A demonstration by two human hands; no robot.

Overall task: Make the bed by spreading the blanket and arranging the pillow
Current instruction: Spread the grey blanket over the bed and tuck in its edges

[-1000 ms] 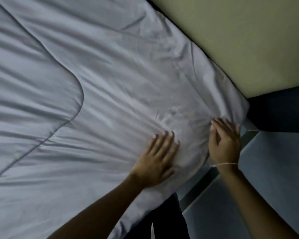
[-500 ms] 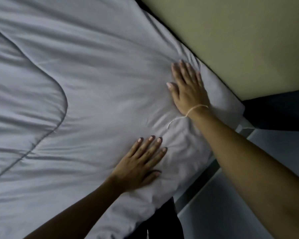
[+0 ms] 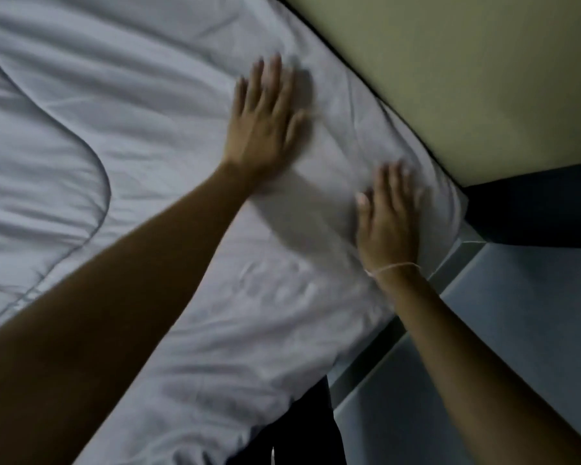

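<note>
A: Blanket (image 3: 141, 135) covers nearly the whole bed, pale grey, corner lying at the bed's far right end beside the wall (image 3: 467, 78). Step looks like smoothing that corner flat.
B: Hands?
A: Left hand (image 3: 265, 129) flat on the blanket, up near the wall edge, fingers straight and slightly spread, blurred. Right hand (image 3: 388, 223) flat on the corner itself, fingers straight and close together, thumb out. Neither grips cloth.
B: Pillow?
A: Can't see one. Could be under the bulge at the corner, can't tell.
B: Next move?
A: My guess: sweep the creases between the hands outward. Palms flat, no pinching.
B: Room?
A: Tight on the far side, blanket edge is touching the wall. Corner overhangs the bed edge (image 3: 426, 286) just beside the right wrist. Open room only leftward across the blanket. Thin string (image 3: 394, 266) around the right wrist could catch a fold.
</note>
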